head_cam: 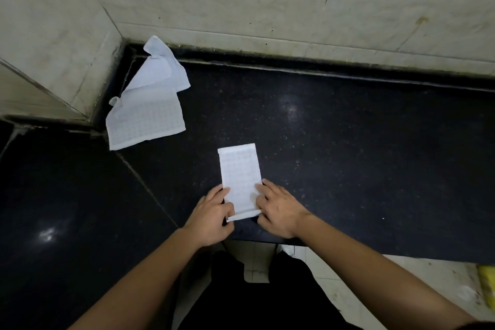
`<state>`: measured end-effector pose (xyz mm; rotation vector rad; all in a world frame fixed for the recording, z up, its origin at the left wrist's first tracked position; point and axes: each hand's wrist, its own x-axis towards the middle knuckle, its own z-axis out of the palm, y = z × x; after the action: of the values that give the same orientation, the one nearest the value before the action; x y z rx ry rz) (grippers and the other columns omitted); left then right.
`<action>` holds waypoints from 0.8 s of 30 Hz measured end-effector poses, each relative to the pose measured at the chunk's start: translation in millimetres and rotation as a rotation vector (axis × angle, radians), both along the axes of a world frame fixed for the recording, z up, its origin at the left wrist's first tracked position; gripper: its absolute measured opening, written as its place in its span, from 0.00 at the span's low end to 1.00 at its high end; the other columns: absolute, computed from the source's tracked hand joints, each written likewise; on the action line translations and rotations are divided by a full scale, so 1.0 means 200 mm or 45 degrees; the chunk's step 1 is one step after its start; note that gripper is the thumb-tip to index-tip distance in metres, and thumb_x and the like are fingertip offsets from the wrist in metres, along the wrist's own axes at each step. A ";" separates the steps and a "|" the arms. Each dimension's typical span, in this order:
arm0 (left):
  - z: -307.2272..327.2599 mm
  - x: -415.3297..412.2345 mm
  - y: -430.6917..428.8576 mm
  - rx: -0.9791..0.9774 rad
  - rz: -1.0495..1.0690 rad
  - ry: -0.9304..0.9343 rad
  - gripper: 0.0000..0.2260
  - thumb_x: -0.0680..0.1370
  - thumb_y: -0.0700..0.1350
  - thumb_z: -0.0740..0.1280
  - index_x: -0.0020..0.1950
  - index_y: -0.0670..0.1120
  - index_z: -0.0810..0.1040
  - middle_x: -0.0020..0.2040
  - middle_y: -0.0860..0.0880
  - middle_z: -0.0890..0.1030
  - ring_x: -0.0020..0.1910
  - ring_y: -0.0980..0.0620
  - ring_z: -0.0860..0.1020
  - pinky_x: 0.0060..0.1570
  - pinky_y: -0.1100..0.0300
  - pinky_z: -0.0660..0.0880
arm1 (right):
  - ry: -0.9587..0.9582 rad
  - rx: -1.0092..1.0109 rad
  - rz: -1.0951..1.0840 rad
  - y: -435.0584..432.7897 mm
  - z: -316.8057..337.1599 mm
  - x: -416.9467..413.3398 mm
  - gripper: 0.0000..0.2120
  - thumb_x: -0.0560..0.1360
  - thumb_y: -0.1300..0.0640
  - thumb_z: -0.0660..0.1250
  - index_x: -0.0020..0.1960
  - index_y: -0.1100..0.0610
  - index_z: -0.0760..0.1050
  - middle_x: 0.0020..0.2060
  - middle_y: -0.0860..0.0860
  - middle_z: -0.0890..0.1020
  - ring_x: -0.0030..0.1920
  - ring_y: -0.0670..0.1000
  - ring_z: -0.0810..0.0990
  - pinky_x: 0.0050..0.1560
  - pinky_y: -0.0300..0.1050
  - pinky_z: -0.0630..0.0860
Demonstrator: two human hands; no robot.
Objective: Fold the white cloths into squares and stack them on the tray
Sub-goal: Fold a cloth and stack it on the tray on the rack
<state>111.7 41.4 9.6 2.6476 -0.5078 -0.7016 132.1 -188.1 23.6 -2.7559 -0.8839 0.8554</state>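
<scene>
Since its near short edge is lifted slightly off the black speckled stone tabletop (348,142), both grips read as closed: left hand (211,218) and right hand (278,211) each pinch a near corner of the narrow folded white checked cloth (239,169), lower centre of frame. Probable reason: to carry that end forward and halve the strip into a square. Upper left, loose white cloths (146,112) wait unfolded. No tray in view.

Seemingly no legible text anywhere.
</scene>
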 end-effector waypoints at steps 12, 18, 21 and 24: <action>0.11 0.06 0.01 -0.131 -0.019 0.473 0.04 0.71 0.52 0.68 0.42 0.57 0.73 0.59 0.54 0.76 0.71 0.50 0.65 0.65 0.51 0.66 | 0.320 0.186 -0.120 -0.04 0.07 0.01 0.10 0.76 0.45 0.60 0.44 0.51 0.70 0.52 0.52 0.77 0.54 0.53 0.76 0.54 0.47 0.72; 0.13 0.20 0.08 -0.505 0.470 0.572 0.03 0.73 0.44 0.72 0.43 0.52 0.81 0.47 0.52 0.84 0.47 0.53 0.82 0.50 0.58 0.76 | 0.492 0.501 -0.721 -0.06 0.07 0.17 0.09 0.72 0.43 0.67 0.42 0.48 0.77 0.41 0.46 0.83 0.44 0.48 0.81 0.47 0.48 0.79; 0.07 0.28 0.08 -0.568 0.681 0.456 0.04 0.76 0.39 0.72 0.47 0.48 0.82 0.46 0.51 0.84 0.47 0.56 0.82 0.50 0.64 0.75 | 0.444 0.682 -1.019 -0.02 0.00 0.28 0.05 0.75 0.50 0.72 0.46 0.51 0.80 0.42 0.48 0.84 0.44 0.46 0.82 0.51 0.46 0.79; -0.01 0.36 0.05 -0.615 0.977 0.370 0.06 0.76 0.39 0.72 0.52 0.44 0.83 0.48 0.48 0.85 0.49 0.53 0.82 0.54 0.60 0.77 | 0.403 0.699 -1.193 0.03 -0.09 0.36 0.06 0.76 0.51 0.72 0.49 0.53 0.82 0.44 0.50 0.85 0.48 0.47 0.83 0.53 0.43 0.78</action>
<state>184.3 51.8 8.1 1.9951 0.3717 -0.5926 203.5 -181.1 5.9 -2.0708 0.2301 0.6699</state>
